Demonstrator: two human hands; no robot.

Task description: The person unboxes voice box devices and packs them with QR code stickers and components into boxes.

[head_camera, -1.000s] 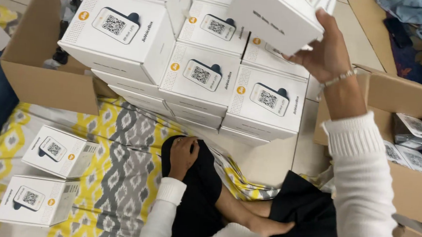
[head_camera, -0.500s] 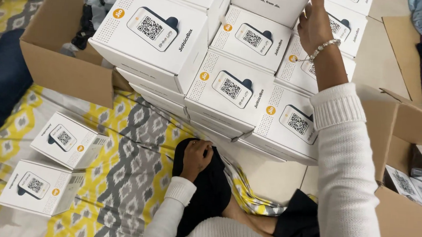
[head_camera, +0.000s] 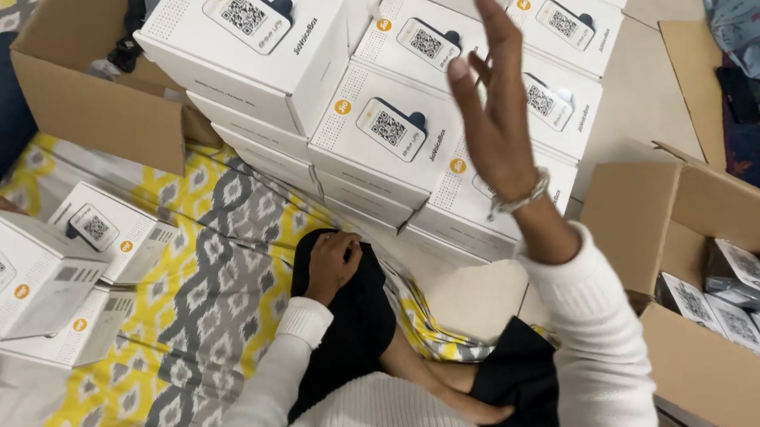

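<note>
Head camera looks down on a stack of white square cardboard boxes (head_camera: 386,125) piled far from the seated person, at centre. Right hand (head_camera: 494,114) hangs raised before the stack, fingers spread, holding nothing and seemingly touching no box. Left hand (head_camera: 334,264) rests curled and empty on the dark-clothed knee (head_camera: 345,327). Stacking seems the step in hand; another box calls for a reach toward the brown open carton (head_camera: 713,290) at right.
</note>
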